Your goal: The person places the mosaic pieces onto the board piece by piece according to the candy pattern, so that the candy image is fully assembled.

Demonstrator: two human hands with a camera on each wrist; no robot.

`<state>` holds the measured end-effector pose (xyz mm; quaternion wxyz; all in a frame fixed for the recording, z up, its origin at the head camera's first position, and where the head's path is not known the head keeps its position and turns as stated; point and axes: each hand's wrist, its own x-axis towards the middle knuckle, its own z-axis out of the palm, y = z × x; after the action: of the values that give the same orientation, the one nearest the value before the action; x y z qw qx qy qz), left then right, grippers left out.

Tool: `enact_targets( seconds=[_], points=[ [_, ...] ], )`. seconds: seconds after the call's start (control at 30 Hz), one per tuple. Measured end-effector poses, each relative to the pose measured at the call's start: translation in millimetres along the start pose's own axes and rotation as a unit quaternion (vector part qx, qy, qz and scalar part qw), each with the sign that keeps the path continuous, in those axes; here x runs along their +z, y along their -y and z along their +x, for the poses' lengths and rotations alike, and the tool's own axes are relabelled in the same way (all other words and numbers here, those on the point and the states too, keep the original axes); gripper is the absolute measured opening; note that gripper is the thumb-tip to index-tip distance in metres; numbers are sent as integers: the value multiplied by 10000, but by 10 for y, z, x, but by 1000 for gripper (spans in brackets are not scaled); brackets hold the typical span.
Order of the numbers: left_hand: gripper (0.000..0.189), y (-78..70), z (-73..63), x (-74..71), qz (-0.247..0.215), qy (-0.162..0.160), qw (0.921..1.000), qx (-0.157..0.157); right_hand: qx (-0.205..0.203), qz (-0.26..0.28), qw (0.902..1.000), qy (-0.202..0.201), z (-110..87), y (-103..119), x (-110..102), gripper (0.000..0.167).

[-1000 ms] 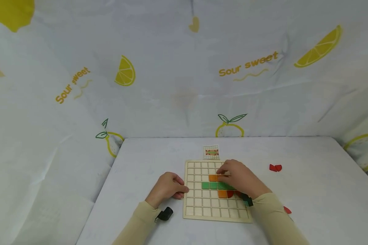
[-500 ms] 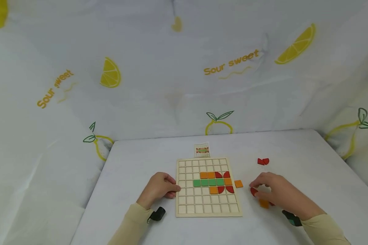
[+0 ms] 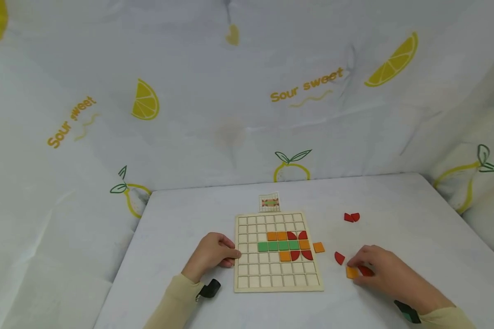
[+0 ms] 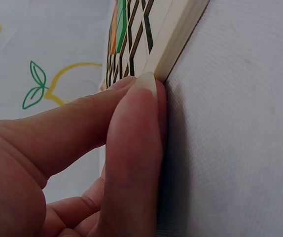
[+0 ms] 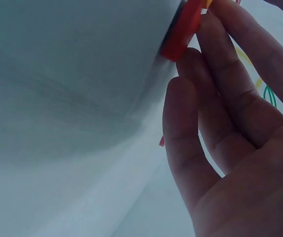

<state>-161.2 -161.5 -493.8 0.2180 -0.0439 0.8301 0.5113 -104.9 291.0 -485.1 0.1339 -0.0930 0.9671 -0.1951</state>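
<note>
A pale wooden grid board [image 3: 253, 269] lies on the table with green, orange and red tiles set in its cells. My left hand [image 3: 211, 253] grips its left edge; in the left wrist view the thumb [image 4: 136, 143] and index finger meet at the board's corner edge [image 4: 173, 42]. Right of the board, my right hand [image 3: 389, 274] holds an orange square tile [image 3: 351, 273] between thumb and index finger, low over the table. A red tile [image 3: 366, 271] lies under that hand, partly hidden; in the right wrist view a red tile [image 5: 182, 32] shows beside the fingertips.
A small pattern card [image 3: 269, 202] stands behind the board. Another orange square [image 3: 319, 247] lies by the board's right edge. One red tile [image 3: 339, 258] lies left of my right hand, and two more red tiles [image 3: 351, 217] lie farther back. A lemon-print cloth hangs behind.
My right hand has moved from over the board to the loose tiles on the right, then slightly nearer to me, from a red tile onto an orange square. The left hand stays at the board's edge.
</note>
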Motion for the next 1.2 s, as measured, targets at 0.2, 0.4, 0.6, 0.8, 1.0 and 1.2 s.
enact_targets(
  seconds=[0.2,0.4,0.6,0.8,1.0,1.2],
  points=[
    [35,18,3,18,-91,5,9999,44,8,-13,9999,-131,-10,-35,18,25],
    [34,17,-12,9,-45,-46,10000,65,79,125,9999,-4,42,-25,-15,23],
    [34,-1,-7,-7,-60,-108,9999,21,-261,168,9993,-231,177,131,-77,23],
    [33,-2,3,26,-126,-39,9999,18,-575,396,9972,-250,362,423,-50,19],
    [31,-3,11,38,-106,-76,9999,40,-945,658,9932,-176,565,770,-31,18],
    [30,-9,0,24,-123,-95,9999,51,-1240,795,9891,-89,723,1023,77,15]
  ],
)
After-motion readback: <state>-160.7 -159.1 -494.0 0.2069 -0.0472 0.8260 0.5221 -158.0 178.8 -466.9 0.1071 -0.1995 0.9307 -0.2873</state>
